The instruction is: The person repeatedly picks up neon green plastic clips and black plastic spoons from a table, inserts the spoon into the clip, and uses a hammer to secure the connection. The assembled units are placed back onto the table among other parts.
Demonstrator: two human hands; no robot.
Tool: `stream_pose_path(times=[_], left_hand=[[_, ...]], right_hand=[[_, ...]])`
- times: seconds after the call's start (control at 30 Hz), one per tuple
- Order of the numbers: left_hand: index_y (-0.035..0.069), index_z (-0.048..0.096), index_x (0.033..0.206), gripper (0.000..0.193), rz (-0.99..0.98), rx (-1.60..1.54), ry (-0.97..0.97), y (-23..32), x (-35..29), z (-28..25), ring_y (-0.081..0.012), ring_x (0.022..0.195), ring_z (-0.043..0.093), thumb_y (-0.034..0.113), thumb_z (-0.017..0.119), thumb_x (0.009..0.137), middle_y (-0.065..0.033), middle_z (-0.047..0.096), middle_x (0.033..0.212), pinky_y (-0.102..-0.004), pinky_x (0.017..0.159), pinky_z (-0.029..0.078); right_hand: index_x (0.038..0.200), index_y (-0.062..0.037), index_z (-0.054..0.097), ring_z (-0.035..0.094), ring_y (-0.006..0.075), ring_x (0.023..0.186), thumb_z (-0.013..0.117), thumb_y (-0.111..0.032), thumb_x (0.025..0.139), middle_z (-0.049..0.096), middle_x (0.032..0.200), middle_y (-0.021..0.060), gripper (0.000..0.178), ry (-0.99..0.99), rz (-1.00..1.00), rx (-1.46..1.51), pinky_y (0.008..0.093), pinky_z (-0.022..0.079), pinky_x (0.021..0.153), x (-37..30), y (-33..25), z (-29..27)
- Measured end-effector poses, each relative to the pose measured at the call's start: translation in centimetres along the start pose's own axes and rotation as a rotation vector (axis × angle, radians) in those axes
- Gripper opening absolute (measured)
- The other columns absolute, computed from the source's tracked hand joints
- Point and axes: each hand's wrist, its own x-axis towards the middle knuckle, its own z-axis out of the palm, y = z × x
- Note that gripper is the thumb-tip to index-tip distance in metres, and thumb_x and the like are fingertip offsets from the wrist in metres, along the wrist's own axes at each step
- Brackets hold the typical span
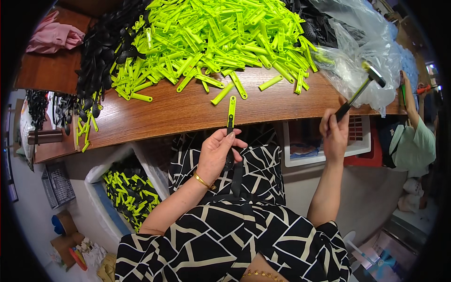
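Observation:
My left hand (219,151) is closed around a black utensil (229,163) near the table's front edge. Its black shank fits into a flat lime-green handle (232,109) that points away from me over the tabletop. The rounded black end shows below my fingers, partly hidden. Raised at the right, my right hand (335,128) grips a hammer (356,97) by its black handle, with the head up and apart from the utensil. A large heap of loose lime-green handles (221,37) covers the far middle of the wooden table (183,108).
Black perforated utensil heads (96,61) are piled left of the heap. Clear plastic bags (361,47) lie at the right. A lined bin (96,190) below left holds black-and-green pieces. A white basket (359,141) stands under the table; another person (416,141) is at far right.

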Motion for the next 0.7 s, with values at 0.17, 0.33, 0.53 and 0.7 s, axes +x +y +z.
stream_pose_path(times=[0.17, 0.33, 0.53, 0.7], left_hand=[[-0.003, 0.060, 0.125, 0.030, 0.006, 0.042, 0.026, -0.2, 0.2, 0.2, -0.0106, 0.061, 0.067, 0.022, 0.055, 0.109, -0.0151, 0.076, 0.103, -0.0222, 0.056, 0.055], [-0.002, 0.063, 0.124, 0.029, -0.025, -0.012, 0.057, 0.2, -0.1, 0.6, -0.0096, 0.060, 0.066, 0.021, 0.060, 0.107, -0.0154, 0.076, 0.104, -0.0211, 0.056, 0.054], [-0.002, 0.064, 0.125, 0.029, -0.054, 0.008, 0.074, 0.2, 0.2, 0.5, -0.0106, 0.061, 0.068, 0.021, 0.060, 0.106, -0.0166, 0.076, 0.106, -0.0217, 0.056, 0.056], [-0.002, 0.063, 0.126, 0.030, -0.078, -0.003, 0.071, 0.6, 0.1, 0.6, -0.0108, 0.062, 0.069, 0.021, 0.060, 0.106, -0.0165, 0.076, 0.108, -0.0219, 0.056, 0.057]], right_hand=[[0.137, -0.0044, 0.064, 0.060, 0.0124, 0.066, 0.069, -0.008, 0.096, 0.067, 0.086, 0.0058, 0.042, -0.278, -0.289, -0.738, 0.0282, 0.050, 0.060, -2.0, -0.6, 5.9], [0.133, -0.0161, 0.070, 0.057, 0.0224, 0.060, 0.075, -0.002, 0.085, 0.061, 0.074, 0.0074, 0.051, -0.466, -0.197, -0.856, 0.0357, 0.047, 0.058, -2.1, -4.3, 7.8], [0.131, -0.0186, 0.072, 0.057, 0.0196, 0.057, 0.078, -0.006, 0.084, 0.056, 0.071, 0.0053, 0.049, -0.510, -0.316, -1.123, 0.0347, 0.047, 0.053, -1.8, -4.1, 7.8], [0.132, -0.0218, 0.072, 0.058, 0.0206, 0.058, 0.077, -0.006, 0.085, 0.058, 0.074, 0.0053, 0.050, -0.478, -0.287, -1.037, 0.0349, 0.049, 0.054, -2.4, -3.0, 7.6]])
